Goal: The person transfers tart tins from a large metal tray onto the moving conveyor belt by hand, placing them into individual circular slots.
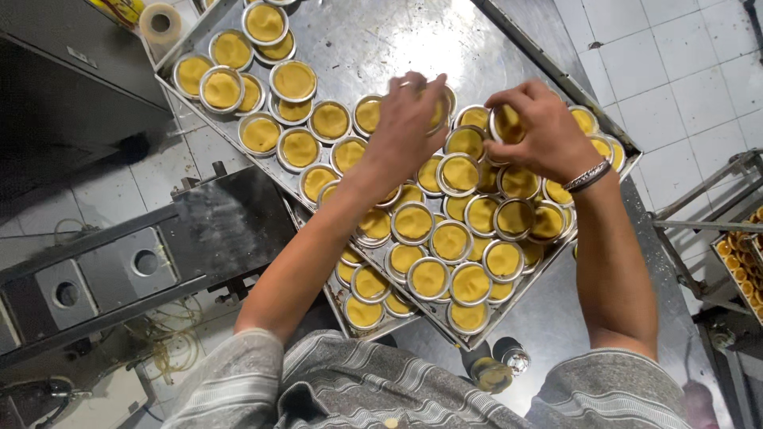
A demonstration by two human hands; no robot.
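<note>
A long metal tray (358, 44) lies slanted in front of me, crowded with several small round metal moulds lined with yellow dough (451, 241). My left hand (407, 127) is raised over the middle of the tray and grips one dough-filled mould (439, 107) at its fingertips. My right hand (535, 127), with a metal bracelet at the wrist, holds another dough-filled mould (505, 123) tilted above the right end of the tray. Both forearms reach out from striped sleeves at the bottom.
A dark machine (119, 262) with round holes stands at the left, beside loose cables on the floor. A roll of tape (160, 22) sits at the top left. A rack with small orange pieces (743, 258) shows at the right edge. White floor tiles lie beyond.
</note>
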